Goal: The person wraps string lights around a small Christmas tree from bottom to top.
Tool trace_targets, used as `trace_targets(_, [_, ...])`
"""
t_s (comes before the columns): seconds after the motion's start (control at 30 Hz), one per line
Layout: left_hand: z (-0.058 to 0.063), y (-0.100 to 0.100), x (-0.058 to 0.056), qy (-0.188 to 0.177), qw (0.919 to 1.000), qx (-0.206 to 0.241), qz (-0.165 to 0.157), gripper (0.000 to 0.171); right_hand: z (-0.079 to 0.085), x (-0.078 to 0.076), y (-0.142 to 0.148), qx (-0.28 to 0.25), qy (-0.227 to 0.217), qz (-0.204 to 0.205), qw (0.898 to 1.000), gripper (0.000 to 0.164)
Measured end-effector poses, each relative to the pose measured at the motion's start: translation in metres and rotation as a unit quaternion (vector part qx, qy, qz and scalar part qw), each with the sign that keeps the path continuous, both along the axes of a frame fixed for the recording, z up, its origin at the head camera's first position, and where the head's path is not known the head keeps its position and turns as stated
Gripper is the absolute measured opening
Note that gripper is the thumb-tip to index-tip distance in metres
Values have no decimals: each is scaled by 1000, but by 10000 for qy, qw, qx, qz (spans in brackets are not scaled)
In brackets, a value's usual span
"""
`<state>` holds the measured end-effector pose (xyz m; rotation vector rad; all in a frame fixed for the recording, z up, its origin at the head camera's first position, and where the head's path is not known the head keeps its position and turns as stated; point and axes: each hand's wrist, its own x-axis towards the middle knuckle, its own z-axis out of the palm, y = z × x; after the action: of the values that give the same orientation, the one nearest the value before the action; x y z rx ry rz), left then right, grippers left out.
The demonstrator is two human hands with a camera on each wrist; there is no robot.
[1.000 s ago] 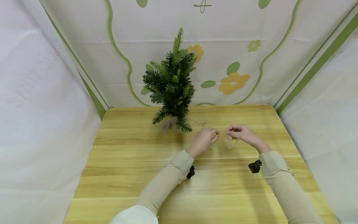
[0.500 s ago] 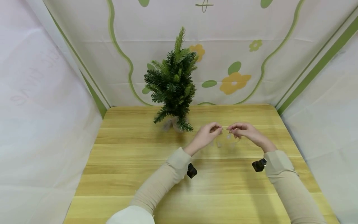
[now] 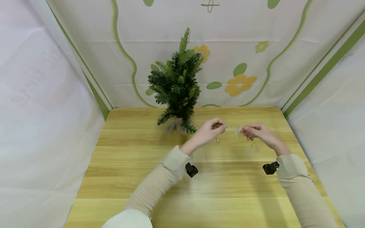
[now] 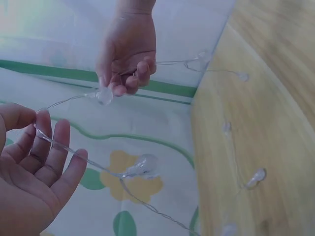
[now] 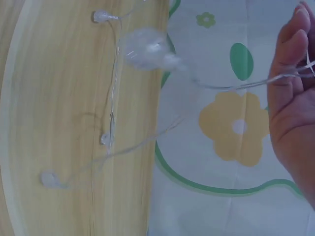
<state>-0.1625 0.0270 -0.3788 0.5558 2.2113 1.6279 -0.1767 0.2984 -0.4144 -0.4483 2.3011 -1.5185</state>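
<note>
A string of fairy lights point(image 4: 142, 166), with clear round bulbs on thin twisted wire, runs between both hands above the table. Between thumb and index finger, my left hand point(image 3: 208, 130) pinches the wire, which passes across its other fingers in the left wrist view. My right hand point(image 4: 130, 54) pinches the string beside a bulb point(image 4: 104, 96), its remaining fingers curled in. More bulbs dangle below my right hand in the head view. In the right wrist view a blurred bulb point(image 5: 146, 49) hangs close to the lens, with further wire lower down.
A small artificial Christmas tree point(image 3: 178, 85) with a wrapped base stands at the back of the wooden table point(image 3: 137, 158), left of my hands. Behind the table hangs a flower-print cloth point(image 3: 159, 19); white cloth walls flank both sides.
My hands have spread apart, the right moving rightward and the left rising slightly. A length of wire with a bulb now spans the wider space between them.
</note>
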Motion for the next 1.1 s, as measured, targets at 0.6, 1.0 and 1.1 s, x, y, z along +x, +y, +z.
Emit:
trace_targets(0.6, [50,-28,-12,-362,9975,567,-207,35,38,0,2,-748,592,-229,9952,25])
trace_targets(1.0, [55,-48,-9,-249,9995,204,-14,31,65,0,26,463,587,-757,9943,19])
trace_targets(1.1, [54,-52,-8,-38,10000,-37,62,20,70,0,34,1006,568,-758,9904,20])
